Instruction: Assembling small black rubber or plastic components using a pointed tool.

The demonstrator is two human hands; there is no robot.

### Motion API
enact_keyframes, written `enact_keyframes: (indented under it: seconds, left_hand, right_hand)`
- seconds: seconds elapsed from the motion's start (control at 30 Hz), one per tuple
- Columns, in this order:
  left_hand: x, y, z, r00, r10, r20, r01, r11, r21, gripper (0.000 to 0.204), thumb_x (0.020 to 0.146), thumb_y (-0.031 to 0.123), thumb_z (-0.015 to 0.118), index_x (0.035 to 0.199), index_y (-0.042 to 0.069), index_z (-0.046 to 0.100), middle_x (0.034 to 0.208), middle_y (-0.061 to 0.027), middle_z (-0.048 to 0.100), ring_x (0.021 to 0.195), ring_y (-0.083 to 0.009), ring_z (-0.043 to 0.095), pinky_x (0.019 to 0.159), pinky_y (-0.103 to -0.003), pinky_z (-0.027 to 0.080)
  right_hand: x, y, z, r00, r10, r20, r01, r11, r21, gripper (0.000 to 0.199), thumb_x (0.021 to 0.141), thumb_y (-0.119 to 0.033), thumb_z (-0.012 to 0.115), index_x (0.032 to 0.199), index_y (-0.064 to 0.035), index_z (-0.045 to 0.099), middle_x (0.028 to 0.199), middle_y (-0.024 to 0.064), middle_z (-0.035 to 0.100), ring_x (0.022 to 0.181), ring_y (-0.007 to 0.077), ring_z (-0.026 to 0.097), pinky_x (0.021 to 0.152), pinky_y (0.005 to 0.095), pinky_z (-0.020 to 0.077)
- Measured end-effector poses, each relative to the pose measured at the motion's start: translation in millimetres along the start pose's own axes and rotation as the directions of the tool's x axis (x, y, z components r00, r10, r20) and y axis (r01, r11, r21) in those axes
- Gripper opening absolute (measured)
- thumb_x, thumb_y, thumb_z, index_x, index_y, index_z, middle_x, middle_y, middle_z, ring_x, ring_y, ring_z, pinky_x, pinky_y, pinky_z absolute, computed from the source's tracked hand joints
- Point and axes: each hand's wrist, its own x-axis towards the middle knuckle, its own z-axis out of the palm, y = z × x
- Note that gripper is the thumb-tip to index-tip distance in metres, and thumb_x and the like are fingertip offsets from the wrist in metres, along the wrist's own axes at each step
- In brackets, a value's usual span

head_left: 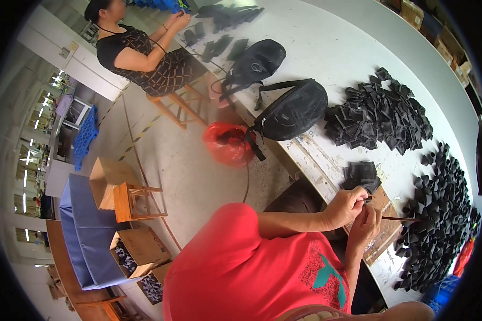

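Note:
Both my hands are close together over the table's near edge, fingers pinched. My left hand (pixel 341 209) grips a small black piece (pixel 367 198), probably fabric, from its left side. My right hand (pixel 364 227) is closed just below it, and a thin dark rod (pixel 400 218) sticks out from it to the right. Whether the right fingers also grip the black piece is hidden. Under the hands lies a worn wooden board (pixel 379 200). A small stack of flat black fabric pieces (pixel 361 174) lies just beyond them.
On the white table (pixel 326 32) are two heaps of black pieces, flat ones (pixel 380 112) and rolled ones (pixel 439 214), and two black bags (pixel 292 109). A co-worker (pixel 139 51) sits at the far left. Below are a red plastic bag (pixel 227 144), a wooden stool (pixel 139 200) and cardboard boxes (pixel 142 247).

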Motion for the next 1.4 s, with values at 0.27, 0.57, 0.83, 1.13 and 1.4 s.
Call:
enact_keyframes:
  seconds: [0.27,0.57,0.83,1.13,1.4]
  left_hand:
    - [12,18,-9,0.681,-0.41,0.606,0.729,0.304,-0.613,0.012,0.068,-0.001,0.052,0.08,-0.001,0.051,0.06,-0.0033,0.053,0.043,-0.0051,0.043,0.036,-0.018,0.032]
    - [8,33,14,0.977,-0.036,0.212,0.027,0.999,0.045,0.008,0.073,-0.002,0.05,0.078,0.001,0.056,0.066,-0.0106,0.055,0.058,-0.0115,0.052,0.053,-0.026,0.043]
    - [22,24,18,0.236,-0.14,0.962,0.925,-0.271,-0.267,0.019,0.082,-0.002,0.048,0.099,0.004,0.051,0.076,-0.0066,0.057,0.033,-0.0007,0.029,0.032,-0.015,0.023]
    - [69,38,65,0.416,-0.28,0.865,0.902,0.005,-0.432,0.017,0.085,0.004,0.047,0.1,0.003,0.054,0.083,-0.0111,0.061,0.033,-0.0012,0.029,0.032,-0.015,0.023]
    - [62,32,65,0.505,-0.328,0.799,0.863,0.197,-0.464,0.013,0.083,0.006,0.052,0.095,0.005,0.056,0.081,-0.0057,0.059,0.044,-0.0038,0.036,0.041,-0.015,0.029]
  right_hand:
    - [-16,12,-15,0.8,0.539,0.263,-0.535,0.441,0.721,0.007,0.079,-0.005,0.055,0.072,-0.0024,0.057,0.067,0.0021,0.05,0.05,0.0082,0.041,0.046,0.0201,0.0322]
    - [-2,-3,-41,0.625,0.488,0.609,-0.483,-0.371,0.793,0.009,0.082,-0.016,0.053,0.083,-0.0079,0.05,0.067,-0.0033,0.046,0.057,0.0055,0.041,0.05,0.0192,0.032]
    - [-18,31,-67,0.697,0.426,0.576,-0.597,-0.101,0.796,0.019,0.084,-0.022,0.056,0.072,-0.008,0.053,0.06,-0.0051,0.045,0.052,0.0031,0.036,0.047,0.0175,0.0273]
    - [59,61,-99,0.812,0.409,0.417,-0.564,0.364,0.741,0.025,0.085,-0.028,0.054,0.072,-0.0068,0.053,0.058,-0.0058,0.042,0.053,0.0019,0.036,0.047,0.0172,0.0275]
    - [49,71,-87,0.854,0.331,0.401,-0.511,0.386,0.768,0.03,0.087,-0.03,0.052,0.071,-0.0039,0.056,0.058,-0.0067,0.04,0.055,0.0018,0.034,0.047,0.0179,0.0273]
